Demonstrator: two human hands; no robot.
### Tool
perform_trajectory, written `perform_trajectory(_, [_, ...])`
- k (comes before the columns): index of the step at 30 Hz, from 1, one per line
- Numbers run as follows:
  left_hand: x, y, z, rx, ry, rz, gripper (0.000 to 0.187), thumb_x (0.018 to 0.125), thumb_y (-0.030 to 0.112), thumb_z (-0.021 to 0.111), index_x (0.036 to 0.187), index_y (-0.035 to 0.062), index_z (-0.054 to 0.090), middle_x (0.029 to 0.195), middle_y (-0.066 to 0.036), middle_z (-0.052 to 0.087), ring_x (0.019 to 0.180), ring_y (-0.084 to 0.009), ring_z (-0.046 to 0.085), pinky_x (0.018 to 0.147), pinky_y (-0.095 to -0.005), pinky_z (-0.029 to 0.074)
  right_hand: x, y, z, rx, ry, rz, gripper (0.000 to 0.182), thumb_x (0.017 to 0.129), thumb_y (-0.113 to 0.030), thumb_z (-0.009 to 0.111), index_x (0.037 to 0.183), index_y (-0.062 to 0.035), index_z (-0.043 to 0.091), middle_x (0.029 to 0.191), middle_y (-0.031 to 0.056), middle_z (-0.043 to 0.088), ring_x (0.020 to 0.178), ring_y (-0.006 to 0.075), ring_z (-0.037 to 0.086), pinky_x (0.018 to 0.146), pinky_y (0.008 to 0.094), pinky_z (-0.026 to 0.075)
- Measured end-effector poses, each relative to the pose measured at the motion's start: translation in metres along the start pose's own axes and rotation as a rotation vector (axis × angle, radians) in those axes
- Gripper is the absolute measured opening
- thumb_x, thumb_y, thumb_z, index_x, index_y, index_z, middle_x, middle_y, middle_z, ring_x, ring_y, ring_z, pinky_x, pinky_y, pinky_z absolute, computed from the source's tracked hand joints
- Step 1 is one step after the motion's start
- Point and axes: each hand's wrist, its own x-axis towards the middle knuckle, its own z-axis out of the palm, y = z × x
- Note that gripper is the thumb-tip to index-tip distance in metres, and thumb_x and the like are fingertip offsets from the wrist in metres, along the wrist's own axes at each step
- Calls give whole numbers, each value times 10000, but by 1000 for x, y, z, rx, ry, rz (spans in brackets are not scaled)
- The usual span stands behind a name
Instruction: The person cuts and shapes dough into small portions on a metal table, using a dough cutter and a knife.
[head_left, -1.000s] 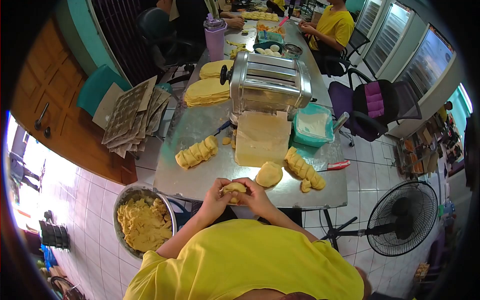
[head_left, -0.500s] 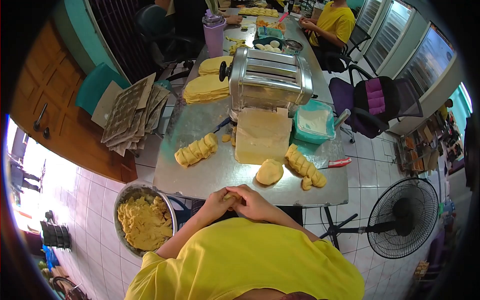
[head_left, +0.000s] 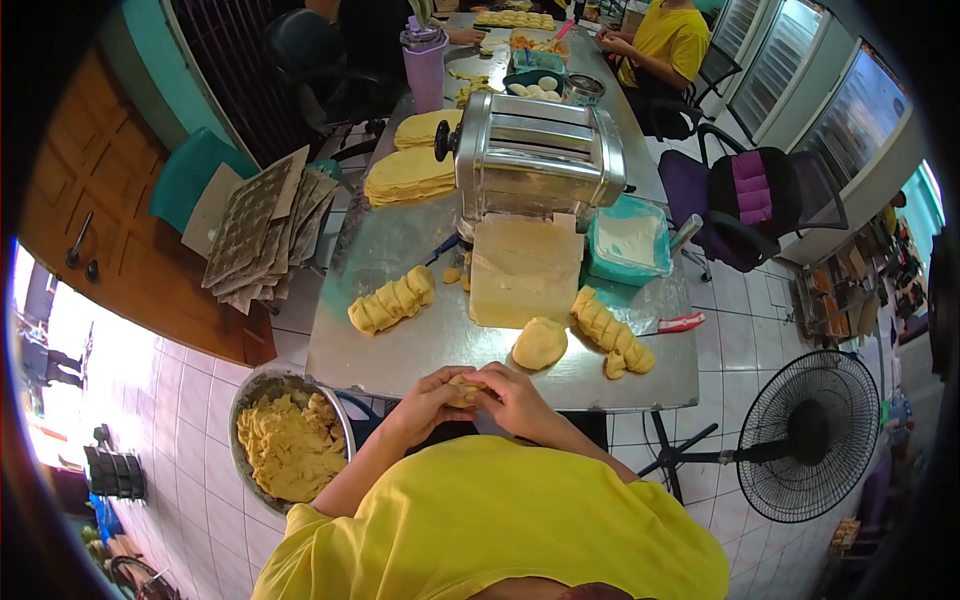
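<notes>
Between my two hands is a small piece of yellow dough (head_left: 462, 392), mostly covered by fingers. My left hand (head_left: 430, 402) curls round it from the left, and my right hand (head_left: 512, 400) closes on it from the right, just over the table's front edge. A round dough ball (head_left: 539, 344) rests on the metal table (head_left: 440, 360) beyond my right hand. To its right lies a cut dough roll (head_left: 605, 330) with a small loose lump at its near end. Another cut dough roll (head_left: 392, 300) sits further left.
A steel dough roller machine (head_left: 540, 155) stands mid-table, with a teal tub of white powder (head_left: 628, 240) beside it and stacked dough sheets (head_left: 410, 178) to its left. A red-handled knife (head_left: 681, 323) lies right. A dough bowl (head_left: 290, 440) and a fan (head_left: 808, 435) flank me. Co-workers sit beyond.
My hands have spread slightly and turned round the dough piece, so more of it shows between the fingers. The things on the table have stayed in place.
</notes>
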Motion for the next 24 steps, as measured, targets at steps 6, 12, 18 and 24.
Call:
perform_trajectory(6, [2, -8, 2, 22, -57, -64, 423, 920, 231, 596, 1266, 30, 457, 1082, -90, 585, 988, -170, 598, 890, -322, 503, 3, 4, 1, 76, -15, -16, 234, 842, -61, 629, 1071, -21, 595, 938, 136, 567, 815, 290, 592, 699, 340, 478])
perform_trajectory(12, [5, -10, -10, -88, -59, 21, 391, 924, 185, 584, 1234, -31, 480, 1097, -114, 603, 992, -191, 613, 877, -312, 518, 5, -14, -9, -48, -59, -82, 376, 821, -58, 648, 1182, -23, 549, 1044, 128, 489, 891, 288, 562, 721, 338, 478])
perform_trajectory(18, [2, -4, -7, 28, -53, 42, 298, 924, 149, 581, 1151, -36, 530, 1045, -127, 619, 949, -196, 630, 847, -311, 536, 6, -10, -2, -191, -40, -173, 388, 787, -41, 673, 1150, 1, 545, 1011, 128, 480, 855, 283, 562, 699, 346, 478])
perform_trajectory(24, [0, 0, 1, -42, -20, -47, 263, 920, 159, 591, 1094, -32, 548, 1018, -119, 618, 950, -197, 626, 854, -324, 530, 2, 1, -1, -160, 22, -203, 287, 777, -27, 677, 1040, -5, 565, 934, 111, 500, 782, 276, 565, 663, 351, 469])
